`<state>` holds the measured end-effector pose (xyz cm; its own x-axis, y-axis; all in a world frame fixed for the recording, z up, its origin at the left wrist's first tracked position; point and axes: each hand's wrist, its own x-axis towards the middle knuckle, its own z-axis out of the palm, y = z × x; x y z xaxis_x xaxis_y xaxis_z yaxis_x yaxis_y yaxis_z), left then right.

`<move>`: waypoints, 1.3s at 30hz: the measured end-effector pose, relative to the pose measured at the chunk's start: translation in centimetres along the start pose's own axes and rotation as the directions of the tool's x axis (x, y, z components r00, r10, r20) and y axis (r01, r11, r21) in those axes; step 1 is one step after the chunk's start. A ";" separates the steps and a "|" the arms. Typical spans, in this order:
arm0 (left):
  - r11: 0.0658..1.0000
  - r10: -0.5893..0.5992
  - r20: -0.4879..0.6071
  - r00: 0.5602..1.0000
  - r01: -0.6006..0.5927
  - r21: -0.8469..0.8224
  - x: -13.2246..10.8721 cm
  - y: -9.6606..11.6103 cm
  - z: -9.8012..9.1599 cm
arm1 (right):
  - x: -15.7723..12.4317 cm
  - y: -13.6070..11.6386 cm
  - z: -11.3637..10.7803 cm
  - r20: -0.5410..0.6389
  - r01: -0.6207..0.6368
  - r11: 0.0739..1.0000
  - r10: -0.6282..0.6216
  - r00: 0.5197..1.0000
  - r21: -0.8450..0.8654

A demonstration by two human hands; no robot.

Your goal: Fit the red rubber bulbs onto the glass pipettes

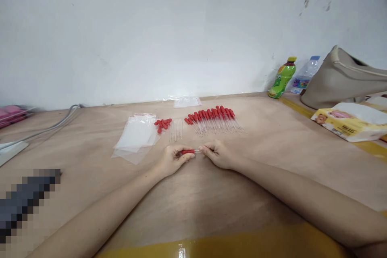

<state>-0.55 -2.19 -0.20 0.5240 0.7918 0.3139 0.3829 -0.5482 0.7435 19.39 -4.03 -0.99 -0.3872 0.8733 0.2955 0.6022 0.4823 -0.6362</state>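
Between thumb and fingers, my left hand [173, 160] pinches a red rubber bulb [188, 151], which points towards the right. A thin clear glass tube [197, 151] runs from the bulb's end into the fingertips of my right hand [218, 155], which is closed on it. Most of the tube is hidden by that hand. Beyond my hands lie a small heap of loose red rubber bulbs [163, 123], several bare glass tubes [176, 130] side by side, and a long row of droppers [211, 117] with red bulbs on their tubes.
Clear plastic bags [136, 135] lie left of the loose bulbs, another bag [187, 102] by the wall. To the right stand a green bottle [282, 78], a water bottle [306, 74], a beige bag [341, 78] and a tissue pack [347, 123]. A cable [60, 123] crosses the left side.
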 end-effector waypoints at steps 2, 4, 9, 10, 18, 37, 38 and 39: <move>1.000 -0.006 -0.025 1.000 0.005 -0.017 0.1 0.2 0.0 | 0.0 -0.1 -0.1 -0.026 0.029 0.999 -0.029 0.999 -0.018; 0.999 -0.016 -0.020 1.000 0.015 -0.046 0.1 0.4 -0.1 | 0.0 -0.6 -0.3 -0.052 0.066 0.996 -0.070 0.996 -0.059; 0.996 -0.005 0.038 0.999 0.009 -0.085 0.1 0.7 -0.1 | -0.4 -1.6 -0.8 -0.036 0.147 0.985 -0.150 0.988 -0.088; 0.995 -0.008 0.032 0.999 0.011 -0.103 0.1 0.7 -0.1 | -0.4 -1.6 -0.8 -0.032 0.166 0.983 -0.169 0.985 -0.083; 0.985 -0.058 0.005 0.998 0.058 -0.161 0.2 0.4 -0.4 | -0.3 0.0 -0.4 -0.192 0.270 0.930 -0.321 0.928 -0.249; 0.976 -0.050 0.035 0.998 0.056 -0.211 -0.1 -0.3 0.1 | -0.5 -1.0 0.0 -0.152 0.192 0.953 -0.231 0.961 -0.236; 0.980 -0.041 0.034 0.999 0.047 -0.196 -0.1 -0.3 0.1 | -0.5 -1.0 0.0 -0.146 0.177 0.960 -0.212 0.966 -0.219; 0.983 -0.034 0.035 0.999 0.040 -0.179 -0.1 -0.3 0.1 | -0.4 -1.0 0.0 -0.137 0.165 0.965 -0.195 0.971 -0.202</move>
<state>-0.65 -2.15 -0.52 0.5366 0.8003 0.2674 0.2614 -0.4589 0.8492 18.96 -4.88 -0.50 -0.3977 0.7638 0.5084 0.6586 0.6234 -0.4214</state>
